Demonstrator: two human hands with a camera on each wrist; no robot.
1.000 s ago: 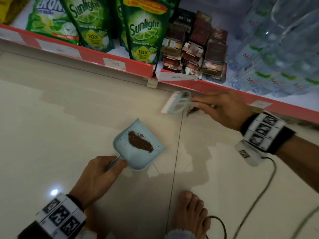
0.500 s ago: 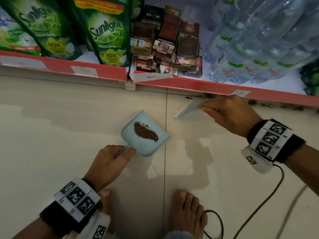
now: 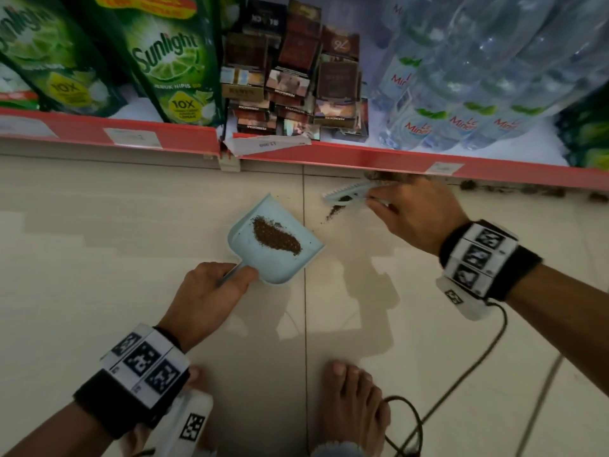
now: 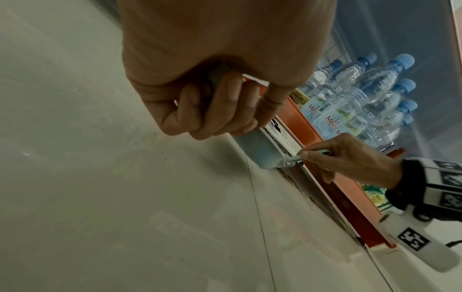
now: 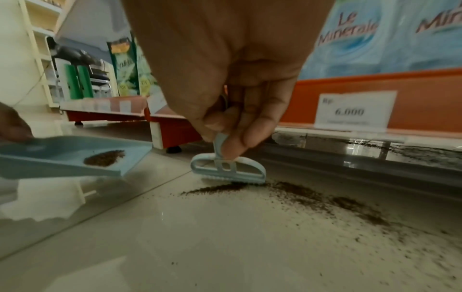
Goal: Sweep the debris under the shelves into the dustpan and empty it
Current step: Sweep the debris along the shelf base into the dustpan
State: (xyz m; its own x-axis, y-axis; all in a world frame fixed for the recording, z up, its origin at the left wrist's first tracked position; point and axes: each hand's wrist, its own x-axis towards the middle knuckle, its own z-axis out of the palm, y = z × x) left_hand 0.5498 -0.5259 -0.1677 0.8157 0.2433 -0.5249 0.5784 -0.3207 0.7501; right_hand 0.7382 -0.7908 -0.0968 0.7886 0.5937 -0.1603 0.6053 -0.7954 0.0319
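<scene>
A person crouches barefoot at a shop shelf (image 3: 329, 156), brush (image 3: 346, 195) now down on the floor tiles at the shelf's foot, where half a second ago it was tilted up just clear of the red edge. The right hand (image 3: 418, 216) pinches the brush's thin handle between thumb and curled fingers; the bristles touch a fresh dark line of debris (image 5: 220, 188) dragged out from under the shelf. The left hand (image 3: 211, 298) is wrapped round the handle of the dustpan (image 3: 244, 240), which the right wrist view shows lifted off the floor and held about level. It sits a little left of the brush, across the tile joint, with a brown heap of earlier sweepings (image 3: 275, 235) on its bed. The pan has barely shifted over the past second; only the brush has travelled.

More grit is scattered along the floor under the shelf to the right (image 5: 362, 207). By this evidence the job is partway: one load collected, a second being gathered, the pan not yet lowered to take it, and the emptying not yet begun.
</scene>
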